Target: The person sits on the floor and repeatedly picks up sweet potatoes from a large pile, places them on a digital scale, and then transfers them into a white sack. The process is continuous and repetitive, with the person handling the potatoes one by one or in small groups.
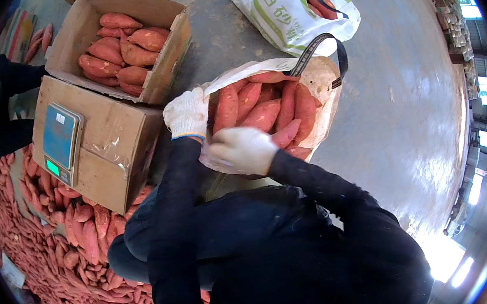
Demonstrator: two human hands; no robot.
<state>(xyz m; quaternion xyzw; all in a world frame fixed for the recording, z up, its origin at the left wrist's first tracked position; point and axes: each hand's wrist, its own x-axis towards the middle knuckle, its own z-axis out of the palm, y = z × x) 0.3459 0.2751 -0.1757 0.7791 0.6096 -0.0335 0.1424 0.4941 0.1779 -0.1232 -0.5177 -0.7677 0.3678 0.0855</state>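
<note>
Down in the head view, my gloved left hand point(186, 113) has its fingers closed on the left rim of an open bag point(323, 77), where red sweet potatoes point(262, 115) lie piled. My gloved right hand point(243, 151) is blurred over the bag's near edge, beside them; I cannot tell how its fingers stand. To the left, a scale point(60, 137) rests on a cardboard box point(104, 171).

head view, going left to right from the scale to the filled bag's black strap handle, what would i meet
Blue-topped scale → left gloved hand → right gloved hand → black strap handle.
</note>
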